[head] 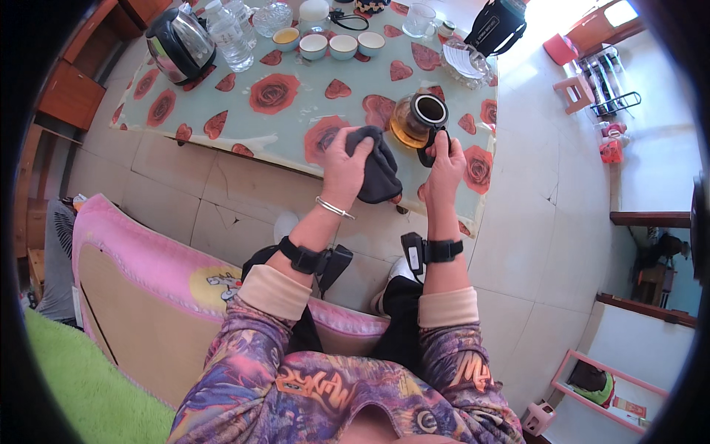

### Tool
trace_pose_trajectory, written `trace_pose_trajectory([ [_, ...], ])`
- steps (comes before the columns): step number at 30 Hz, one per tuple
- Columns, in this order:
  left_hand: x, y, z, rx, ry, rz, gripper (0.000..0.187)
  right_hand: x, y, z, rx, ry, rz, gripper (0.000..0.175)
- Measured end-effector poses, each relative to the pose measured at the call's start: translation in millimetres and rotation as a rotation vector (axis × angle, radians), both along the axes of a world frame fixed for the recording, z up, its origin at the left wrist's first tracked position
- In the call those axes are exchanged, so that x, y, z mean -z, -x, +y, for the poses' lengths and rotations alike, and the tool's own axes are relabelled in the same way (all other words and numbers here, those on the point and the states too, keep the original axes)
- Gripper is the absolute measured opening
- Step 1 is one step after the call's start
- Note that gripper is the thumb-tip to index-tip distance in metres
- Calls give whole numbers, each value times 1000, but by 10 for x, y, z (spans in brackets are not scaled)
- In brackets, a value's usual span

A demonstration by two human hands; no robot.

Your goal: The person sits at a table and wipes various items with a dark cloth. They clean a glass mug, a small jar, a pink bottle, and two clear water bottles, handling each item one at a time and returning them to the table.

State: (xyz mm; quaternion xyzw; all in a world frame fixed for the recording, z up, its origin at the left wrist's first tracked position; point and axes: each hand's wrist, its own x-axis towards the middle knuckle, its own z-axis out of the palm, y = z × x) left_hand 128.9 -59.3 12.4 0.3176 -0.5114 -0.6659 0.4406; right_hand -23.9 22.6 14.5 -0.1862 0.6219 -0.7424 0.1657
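Observation:
A folded dark grey cloth (379,169) is pinched in my left hand (345,161), just over the table's near edge. My right hand (448,158) grips the black handle of a glass teapot (406,126). Amber liquid fills the lower part of the pot, and a black rim with a white ring surrounds its dark top. The cloth hangs to the left of the teapot, apart from it. Whether the pot rests on the table or is slightly raised, I cannot tell.
The table (310,125) has a rose-and-heart cover. Along its far side stand an electric kettle (180,47), water bottles (230,39), several small cups (343,47), a glass mug (419,21), a glass dish (467,64) and a black bag (496,28). A pink-covered seat (161,244) lies below left.

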Motion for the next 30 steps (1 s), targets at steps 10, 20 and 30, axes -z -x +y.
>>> trace_pose_trajectory([
  [10,-261,-384,-345,-144,-355,334,18,76,532,-983,3,63,7,29],
  [20,-324,-498,-476,-143,-390,369,17,222,873,-1710,121,9,87,36],
  [30,-314,-540,-482,-80,-482,454,19,-190,727,-1196,158,-117,157,35],
])
